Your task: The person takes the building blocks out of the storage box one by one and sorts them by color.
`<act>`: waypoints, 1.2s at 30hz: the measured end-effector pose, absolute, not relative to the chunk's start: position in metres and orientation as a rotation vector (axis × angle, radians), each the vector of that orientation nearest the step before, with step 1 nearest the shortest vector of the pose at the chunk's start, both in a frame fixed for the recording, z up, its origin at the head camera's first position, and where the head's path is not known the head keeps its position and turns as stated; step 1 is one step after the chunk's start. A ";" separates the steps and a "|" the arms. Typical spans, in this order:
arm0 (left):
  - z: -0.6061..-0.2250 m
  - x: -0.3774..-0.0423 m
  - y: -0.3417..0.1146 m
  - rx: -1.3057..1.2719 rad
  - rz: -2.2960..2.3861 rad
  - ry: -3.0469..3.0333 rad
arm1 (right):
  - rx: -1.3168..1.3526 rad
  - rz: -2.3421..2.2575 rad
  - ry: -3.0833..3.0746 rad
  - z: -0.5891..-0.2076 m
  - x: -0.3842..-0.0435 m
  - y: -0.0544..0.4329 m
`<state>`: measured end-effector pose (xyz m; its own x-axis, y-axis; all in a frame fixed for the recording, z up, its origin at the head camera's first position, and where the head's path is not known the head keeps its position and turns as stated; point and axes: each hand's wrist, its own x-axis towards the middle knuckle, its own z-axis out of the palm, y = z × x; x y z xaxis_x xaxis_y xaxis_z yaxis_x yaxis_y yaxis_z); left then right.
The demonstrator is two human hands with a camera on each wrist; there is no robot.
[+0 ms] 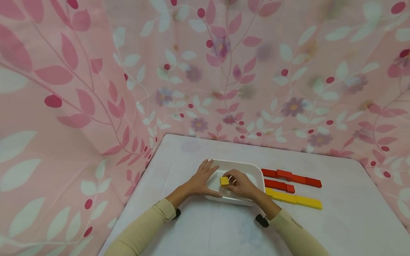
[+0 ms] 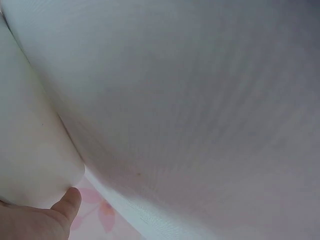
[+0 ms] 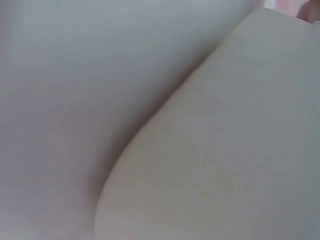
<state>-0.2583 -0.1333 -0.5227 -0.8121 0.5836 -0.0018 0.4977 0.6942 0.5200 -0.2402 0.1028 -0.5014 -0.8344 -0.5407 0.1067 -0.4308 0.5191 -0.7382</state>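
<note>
A white plastic tub [image 1: 232,201] with rounded corners stands on the table. My left hand [image 1: 199,182] rests at the tub's left end with its fingers spread, thumb along the front rim. In the left wrist view, a fingertip [image 2: 74,194] touches the tub's outer wall [image 2: 35,130]. Inside the tub's outline, my right hand [image 1: 244,186] pinches a small yellow block [image 1: 224,181] between thumb and fingers. The right wrist view shows mostly the tub's wall [image 3: 225,150], with only a bit of the hand at the top corner.
Right of the tub lie two rows of red blocks [image 1: 298,179], [image 1: 275,184] and one row of yellow blocks [image 1: 294,199], laid end to end and close to the tub. A white cloth covers the table [image 1: 205,231]. Pink floral curtains [image 1: 224,89] hang behind and at the left.
</note>
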 end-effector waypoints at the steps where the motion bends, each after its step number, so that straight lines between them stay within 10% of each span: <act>1: -0.523 -0.258 -0.133 0.875 0.760 2.736 | -0.827 -1.219 2.630 -0.500 -0.238 0.106; 36: -0.527 -0.261 -0.131 0.842 0.727 2.718 | -0.619 -1.155 2.967 -0.469 -0.182 0.243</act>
